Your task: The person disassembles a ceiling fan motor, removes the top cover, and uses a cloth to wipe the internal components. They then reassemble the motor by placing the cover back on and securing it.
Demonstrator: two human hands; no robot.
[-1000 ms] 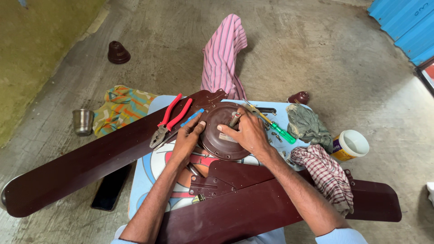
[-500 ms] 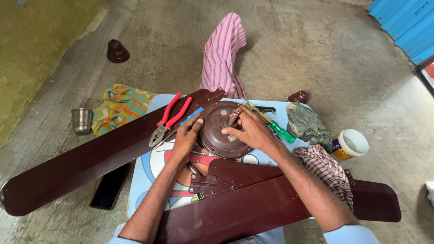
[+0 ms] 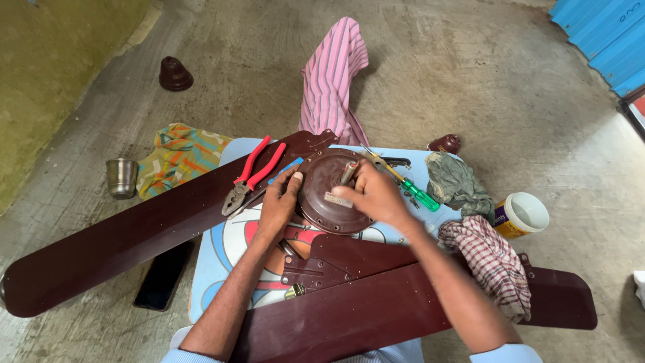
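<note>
We see the left hand [image 3: 279, 202] curled against the left rim of the round brown fan motor housing [image 3: 329, 202], fingers bent around its edge and gripping it. The right hand [image 3: 373, 195] rests on the housing's top right part, fingers loosely closed near the short shaft [image 3: 349, 173] that rises from its middle; we cannot tell whether it actually grips the shaft. The housing sits on a low light-blue bench [image 3: 228, 242] with a printed top. Just left of the left hand lie red-handled pliers [image 3: 252, 176], resting on a long dark brown fan blade [image 3: 134, 235] that reaches out to the left. Two more blades [image 3: 376, 309] lie across the bench nearer to us, under the forearms. Right of the right hand we see a green-handled screwdriver [image 3: 420, 196], a grey rag [image 3: 460, 181], a checked cloth [image 3: 490, 259] and a white tub [image 3: 524, 215]. On the floor are a steel cup [image 3: 121, 177], a phone [image 3: 163, 274] and a colourful cloth [image 3: 178, 154].
</note>
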